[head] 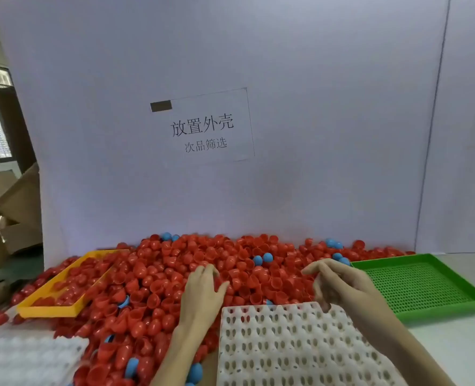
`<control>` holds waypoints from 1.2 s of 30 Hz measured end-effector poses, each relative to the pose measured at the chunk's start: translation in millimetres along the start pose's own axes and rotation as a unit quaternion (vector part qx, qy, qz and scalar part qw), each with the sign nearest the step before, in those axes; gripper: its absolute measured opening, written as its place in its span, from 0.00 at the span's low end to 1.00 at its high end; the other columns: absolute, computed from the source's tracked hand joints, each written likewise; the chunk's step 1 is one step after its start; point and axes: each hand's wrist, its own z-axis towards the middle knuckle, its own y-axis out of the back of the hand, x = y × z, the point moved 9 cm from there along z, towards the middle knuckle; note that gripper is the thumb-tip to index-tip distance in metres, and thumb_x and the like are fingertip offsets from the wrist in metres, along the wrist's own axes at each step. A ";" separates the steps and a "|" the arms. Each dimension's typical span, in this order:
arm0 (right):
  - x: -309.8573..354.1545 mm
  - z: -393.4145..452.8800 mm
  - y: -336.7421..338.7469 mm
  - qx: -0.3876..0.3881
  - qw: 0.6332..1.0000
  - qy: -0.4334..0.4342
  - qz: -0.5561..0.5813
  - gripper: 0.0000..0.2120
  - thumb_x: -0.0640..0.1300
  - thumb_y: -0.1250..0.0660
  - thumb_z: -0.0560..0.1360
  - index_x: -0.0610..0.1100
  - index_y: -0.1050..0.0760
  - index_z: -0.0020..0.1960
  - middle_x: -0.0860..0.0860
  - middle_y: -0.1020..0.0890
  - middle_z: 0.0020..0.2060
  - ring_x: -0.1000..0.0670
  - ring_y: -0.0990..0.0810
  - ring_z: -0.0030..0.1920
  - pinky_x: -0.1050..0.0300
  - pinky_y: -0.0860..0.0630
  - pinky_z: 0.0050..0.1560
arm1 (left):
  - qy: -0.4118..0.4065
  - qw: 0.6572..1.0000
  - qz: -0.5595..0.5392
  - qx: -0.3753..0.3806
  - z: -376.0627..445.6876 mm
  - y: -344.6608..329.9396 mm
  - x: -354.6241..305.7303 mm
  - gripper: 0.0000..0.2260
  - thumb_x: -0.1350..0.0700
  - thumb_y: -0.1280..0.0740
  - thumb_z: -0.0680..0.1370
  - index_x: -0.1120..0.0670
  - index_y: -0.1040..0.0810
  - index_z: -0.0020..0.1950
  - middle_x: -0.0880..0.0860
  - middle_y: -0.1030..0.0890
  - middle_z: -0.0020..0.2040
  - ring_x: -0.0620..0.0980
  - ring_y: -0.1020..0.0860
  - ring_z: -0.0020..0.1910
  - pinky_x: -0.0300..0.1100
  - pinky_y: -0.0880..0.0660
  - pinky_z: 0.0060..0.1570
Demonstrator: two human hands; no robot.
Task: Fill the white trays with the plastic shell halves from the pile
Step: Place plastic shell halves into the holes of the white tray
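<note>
A big pile of red plastic shell halves (175, 274), with a few blue ones (267, 257) mixed in, covers the table's middle. A white tray (292, 346) with rows of sockets lies in front of me, holding no shells. My left hand (203, 291) rests palm down on the pile just left of the tray's far corner, fingers spread among the red halves. My right hand (336, 282) hovers over the tray's far edge with loosely curled fingers; nothing shows in it. A second white tray (27, 355) lies at the lower left.
A yellow tray (47, 307) sits half buried in red shells at the left. A green perforated tray (423, 285) stands to the right. A white board with a printed sign (203, 126) rises behind the pile. Cardboard boxes (10, 213) stand at the far left.
</note>
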 end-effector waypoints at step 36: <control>3.8 -25.7 -3.4 -0.092 0.993 0.070 -0.025 0.18 0.47 0.23 0.73 0.54 0.17 0.62 0.50 0.14 0.56 0.49 0.15 0.60 0.58 0.19 0.60 | -0.277 0.891 -0.283 0.224 -34.3 43.9 -166.2 0.09 0.50 0.20 0.75 0.45 0.19 0.49 0.43 0.25 0.67 0.48 0.23 0.69 0.39 0.23 0.65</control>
